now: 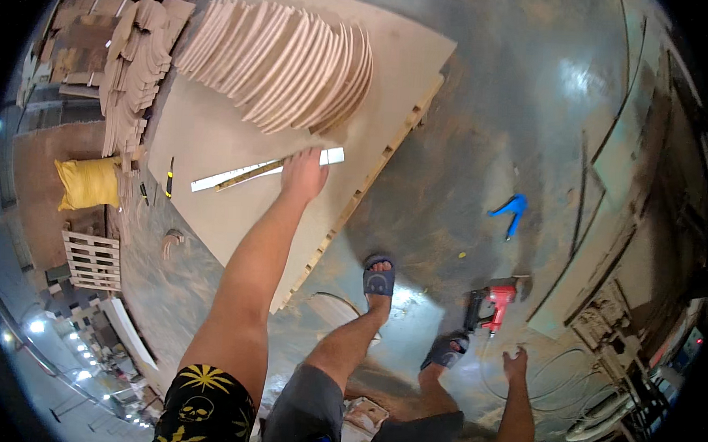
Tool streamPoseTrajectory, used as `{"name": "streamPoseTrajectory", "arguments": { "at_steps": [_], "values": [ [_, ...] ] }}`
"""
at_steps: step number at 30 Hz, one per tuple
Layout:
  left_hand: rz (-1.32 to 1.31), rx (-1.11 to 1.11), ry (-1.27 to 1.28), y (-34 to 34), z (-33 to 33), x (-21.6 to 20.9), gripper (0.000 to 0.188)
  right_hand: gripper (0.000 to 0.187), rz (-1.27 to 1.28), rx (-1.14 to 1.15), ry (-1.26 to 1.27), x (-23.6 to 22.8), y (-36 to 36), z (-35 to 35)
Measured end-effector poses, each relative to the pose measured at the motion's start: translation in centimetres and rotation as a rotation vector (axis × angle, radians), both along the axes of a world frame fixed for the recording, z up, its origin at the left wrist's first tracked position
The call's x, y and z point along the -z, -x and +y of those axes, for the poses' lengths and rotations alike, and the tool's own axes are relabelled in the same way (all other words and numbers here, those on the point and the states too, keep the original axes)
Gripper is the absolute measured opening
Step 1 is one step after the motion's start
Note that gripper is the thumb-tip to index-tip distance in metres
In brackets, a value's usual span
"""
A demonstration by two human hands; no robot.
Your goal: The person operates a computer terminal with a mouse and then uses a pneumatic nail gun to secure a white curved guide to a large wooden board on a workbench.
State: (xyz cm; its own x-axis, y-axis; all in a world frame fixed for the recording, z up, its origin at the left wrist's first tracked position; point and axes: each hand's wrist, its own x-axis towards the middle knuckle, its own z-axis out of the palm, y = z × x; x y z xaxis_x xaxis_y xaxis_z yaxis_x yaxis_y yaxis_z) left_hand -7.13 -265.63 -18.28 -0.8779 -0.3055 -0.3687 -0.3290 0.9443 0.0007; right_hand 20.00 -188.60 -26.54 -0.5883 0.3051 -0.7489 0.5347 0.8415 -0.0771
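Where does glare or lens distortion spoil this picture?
Head view: glare whitens the floor at upper right and between the sandals; head view: lamps at lower left bloom into bright spots; head view: panel edges at right look curved, and the corners go black; head view: the left hand is clear of glare.
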Motion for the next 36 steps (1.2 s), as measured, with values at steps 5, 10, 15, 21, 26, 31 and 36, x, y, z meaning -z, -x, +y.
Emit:
{"name": "streamPoseTrajectory", "arguments": {
  "at_steps": [5, 10, 15, 21, 26, 31, 36],
  "values": [
    [0.041, 0.162, 0.203, 0.1, -0.7, 5.8, 0.057, 0.084, 0.072, -0.041, -0.049, 8.9, 1.0, -3.1],
    [0.074, 0.139, 0.095, -3.9, 0.8, 7.1, 0.049, 0.082, 0.088, 0.112, 0.2, 14.3, 1.5, -3.6],
    [0.123, 0.48, -0.033, -8.4, 4.5, 4.9, 0.044, 0.058, 0.316, -0.08, -0.043, 16.8, 0.6, -4.0],
    [0.263, 0.732, -0.21, -11.3, 9.6, -0.2, 0.043, 0.05, 0.284, 0.15, 0.33, 13.5, 3.6, -5.6],
    [0.346, 0.779, -0.218, -11.1, 11.3, -7.3, 0.045, 0.06, 0.087, 0.133, 0.184, 4.6, 5.9, -7.2],
    [0.607, 0.78, -0.179, -11.6, 10.5, -17.6, 0.048, 0.064, 0.088, -0.051, -0.007, -5.8, 3.3, -2.4],
    [0.876, 0.581, -0.103, -11.5, 6.1, -28.0, 0.049, 0.045, 0.082, 0.094, 0.033, -18.1, -6.6, 9.2]
  ]
}}
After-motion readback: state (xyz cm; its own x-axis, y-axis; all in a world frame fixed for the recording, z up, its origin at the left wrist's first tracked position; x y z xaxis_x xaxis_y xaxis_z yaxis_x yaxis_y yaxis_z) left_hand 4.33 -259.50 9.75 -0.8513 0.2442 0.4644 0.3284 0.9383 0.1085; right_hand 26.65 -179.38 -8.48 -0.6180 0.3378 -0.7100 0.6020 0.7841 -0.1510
